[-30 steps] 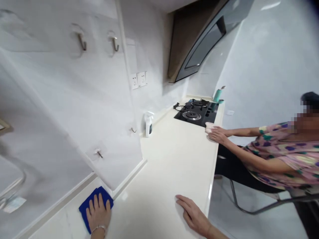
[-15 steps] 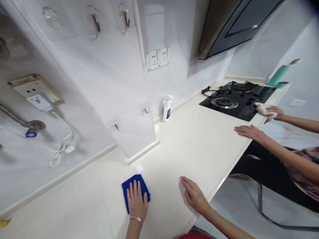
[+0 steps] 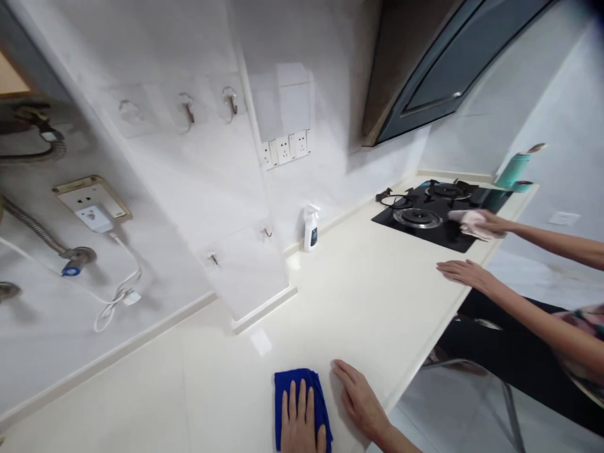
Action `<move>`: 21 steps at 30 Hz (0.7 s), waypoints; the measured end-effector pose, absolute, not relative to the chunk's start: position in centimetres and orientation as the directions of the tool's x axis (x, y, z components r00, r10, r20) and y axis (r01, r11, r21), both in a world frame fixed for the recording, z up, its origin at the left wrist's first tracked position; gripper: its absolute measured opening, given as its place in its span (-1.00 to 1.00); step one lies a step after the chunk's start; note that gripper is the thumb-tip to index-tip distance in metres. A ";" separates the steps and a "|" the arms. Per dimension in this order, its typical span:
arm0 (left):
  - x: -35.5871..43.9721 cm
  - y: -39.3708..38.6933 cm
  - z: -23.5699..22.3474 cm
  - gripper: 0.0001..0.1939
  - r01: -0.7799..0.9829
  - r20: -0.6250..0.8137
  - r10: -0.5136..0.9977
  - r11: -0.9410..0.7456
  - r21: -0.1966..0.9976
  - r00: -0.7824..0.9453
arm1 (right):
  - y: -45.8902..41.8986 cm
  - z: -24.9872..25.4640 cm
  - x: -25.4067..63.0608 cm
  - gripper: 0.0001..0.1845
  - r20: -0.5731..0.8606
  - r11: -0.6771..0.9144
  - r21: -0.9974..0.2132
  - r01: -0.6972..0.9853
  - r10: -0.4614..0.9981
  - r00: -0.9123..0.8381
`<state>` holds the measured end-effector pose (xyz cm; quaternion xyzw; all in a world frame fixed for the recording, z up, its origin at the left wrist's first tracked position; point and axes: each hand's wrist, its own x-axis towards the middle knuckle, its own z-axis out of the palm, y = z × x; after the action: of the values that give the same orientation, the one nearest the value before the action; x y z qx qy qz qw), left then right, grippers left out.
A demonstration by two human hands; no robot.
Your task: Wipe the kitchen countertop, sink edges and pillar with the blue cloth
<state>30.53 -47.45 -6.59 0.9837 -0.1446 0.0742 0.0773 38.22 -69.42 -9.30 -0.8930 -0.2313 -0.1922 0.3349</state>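
Observation:
My left hand (image 3: 301, 418) lies flat, fingers spread, on a folded blue cloth (image 3: 289, 381) on the cream countertop (image 3: 221, 390). The wrist is cut off by the lower picture edge. Just to the right, my right hand (image 3: 361, 399) rests on the bare counter near its front edge, fingers stretched out and holding nothing. A small gap separates it from the cloth. Farther back by the wall stands a white spray bottle (image 3: 311, 229) with a dark label.
At right, a co-worker's hand (image 3: 495, 224) holds a pale cloth (image 3: 472, 224) on the black gas hob (image 3: 391, 221); their other hand (image 3: 465, 274) lies on the counter. A range hood (image 3: 425, 88) overhangs. Wall hooks (image 3: 231, 104), sockets (image 3: 284, 150) and a wall corner ledge (image 3: 264, 311) border the counter.
My left hand has slid the blue cloth rightward and nearer to me, closer to my right hand. The co-worker's pale cloth has moved left onto the hob. The view has tilted up.

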 end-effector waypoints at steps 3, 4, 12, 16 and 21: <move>31.7 -47.9 -5.9 -0.19 -0.417 0.139 -0.402 -0.904 0.100 0.905 | -69.5 -9.1 38.3 -0.42 0.491 -0.631 -0.567 0.529 0.257 0.832; 32.3 -48.0 -5.4 -0.17 -0.456 0.119 -0.444 -0.884 0.104 0.888 | -69.5 -9.0 38.3 -0.43 0.488 -0.619 -0.586 0.522 0.245 0.838; 37.9 -48.4 -0.7 -0.19 -0.636 0.009 -0.645 -0.751 0.180 0.764 | -69.4 -8.7 38.5 -0.42 0.479 -0.566 -0.658 0.497 0.195 0.856; 37.3 -47.8 -0.7 -0.23 -0.628 0.035 -0.631 -0.762 0.156 0.775 | -69.7 -8.3 38.4 -0.35 0.465 -0.560 -0.701 0.442 0.110 0.878; 32.9 -41.5 -3.0 -0.42 -0.327 0.181 -0.303 -0.937 0.120 0.936 | -67.7 -5.3 39.0 -0.32 0.515 -0.598 -0.590 0.542 0.238 0.823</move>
<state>32.94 -41.54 -2.96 0.9810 -0.1605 0.0799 0.0744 39.00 -67.68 -5.31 -0.8723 -0.2237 -0.1958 0.3883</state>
